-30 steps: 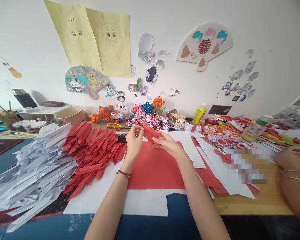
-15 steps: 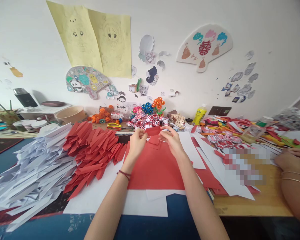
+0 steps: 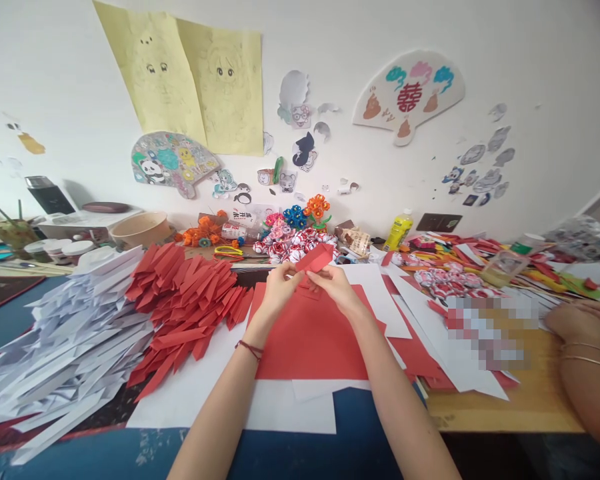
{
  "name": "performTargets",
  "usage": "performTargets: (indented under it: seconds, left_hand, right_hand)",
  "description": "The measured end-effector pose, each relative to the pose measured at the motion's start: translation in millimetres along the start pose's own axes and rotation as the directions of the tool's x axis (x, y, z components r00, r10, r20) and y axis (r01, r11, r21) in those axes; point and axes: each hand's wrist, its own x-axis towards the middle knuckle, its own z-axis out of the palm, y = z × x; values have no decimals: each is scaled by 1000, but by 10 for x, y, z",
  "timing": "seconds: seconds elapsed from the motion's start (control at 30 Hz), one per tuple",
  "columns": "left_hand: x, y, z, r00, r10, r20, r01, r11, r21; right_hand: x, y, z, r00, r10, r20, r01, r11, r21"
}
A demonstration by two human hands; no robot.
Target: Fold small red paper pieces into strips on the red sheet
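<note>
A folded strip of red paper [image 3: 316,260] is held up between my two hands, tilted with its right end higher. My left hand [image 3: 281,285] pinches its lower left part with thumb and fingertips. On the other side, the fingers of my right hand [image 3: 336,287] close on its lower edge. Beneath both hands lies a large red paper sheet [image 3: 310,340], on top of white paper [image 3: 190,393]. A small red piece shows partly under my fingers on the sheet.
Left of me are heaps of folded red strips [image 3: 185,300] and folded white strips [image 3: 80,333]. Yellow-handled scissors [image 3: 229,252], paper flowers [image 3: 295,217] and a yellow bottle [image 3: 399,230] stand along the wall. At the right edge rests another person's arm [image 3: 587,373].
My hands have come closer together and turned the red strip, so its right end now points up and shows more. The other person's arm has shifted slightly left.
</note>
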Motion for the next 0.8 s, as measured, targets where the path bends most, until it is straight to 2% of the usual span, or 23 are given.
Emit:
performTargets:
  seconds: [0.17,0.27,0.6,0.8]
  left_hand:
    - [-7,-2,-8,998,67,-4,-64,966,252]
    - [-26,30,-18,998,60,-10,-54,946,321]
    - [-75,115,-17,999,30,-38,-13,923,386]
    - [-66,124,-10,998,26,-54,-6,940,342]
  right_hand:
    - [35,93,-55,1000,-8,-6,7,995,-96]
    - [36,129,-74,1000,-3,-20,-1,987,-160]
    - [6,72,-104,996,-54,-71,21,913,-408]
    - [9,14,-142,980,-180,-89,122,886,-448]
